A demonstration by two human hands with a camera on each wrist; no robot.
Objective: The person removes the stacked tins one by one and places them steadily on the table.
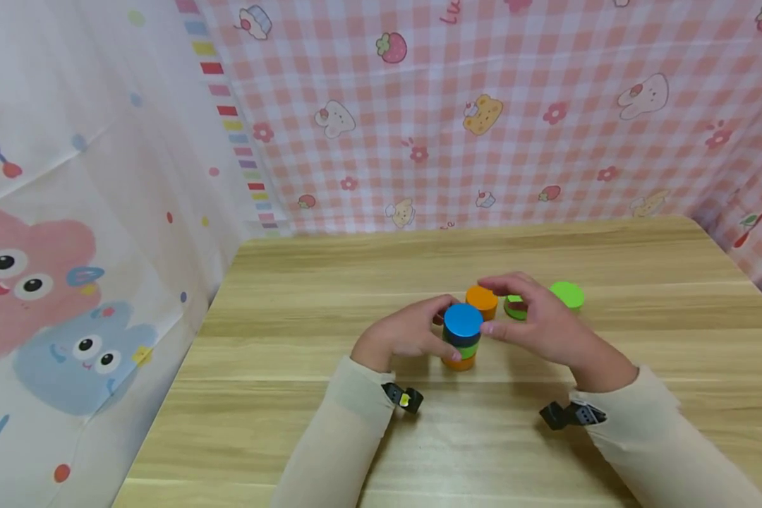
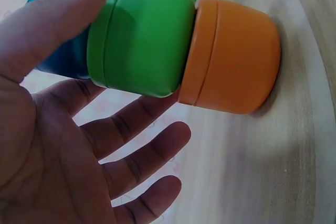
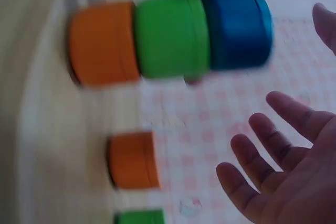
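Three small round jars stand in an upright stack on the table: a blue jar on top, a green jar in the middle and an orange jar at the bottom. My left hand holds the stack from the left, its thumb across the front by the blue and green jars and fingertips behind. The little, ring and middle fingers fan out beside it in the left wrist view. On the other side my right hand is spread with its fingers apart, close to the blue jar and holding nothing.
Behind the stack sits another orange jar. Two green pieces stand further right, one green jar partly hidden by my right hand and a lighter green one. A pink checked cloth hangs behind the wooden table.
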